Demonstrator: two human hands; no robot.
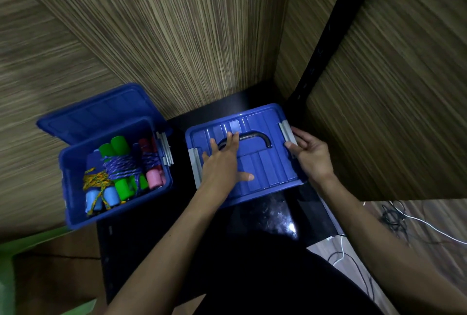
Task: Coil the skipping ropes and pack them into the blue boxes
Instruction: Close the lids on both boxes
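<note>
1. Flat left hand [222,163] presses the right box's lid [262,163]; right hand [312,154] grips its right latch [288,132].
2. Coiled ropes [121,170] sit in the open left box [73,178].
3. Uneven pressure could leave the latch unclipped.

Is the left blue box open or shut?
Open: the left blue box shows coiled ropes inside, and its lid is off behind it.

Indoor room, likely a home or small office corner. Striped wood-grain laminate wall panels [182,36], a glossy black table [273,216] with a black metal upright [326,34]. Loose cables [394,221] lying on wood-look flooring [429,213] at right.
</note>
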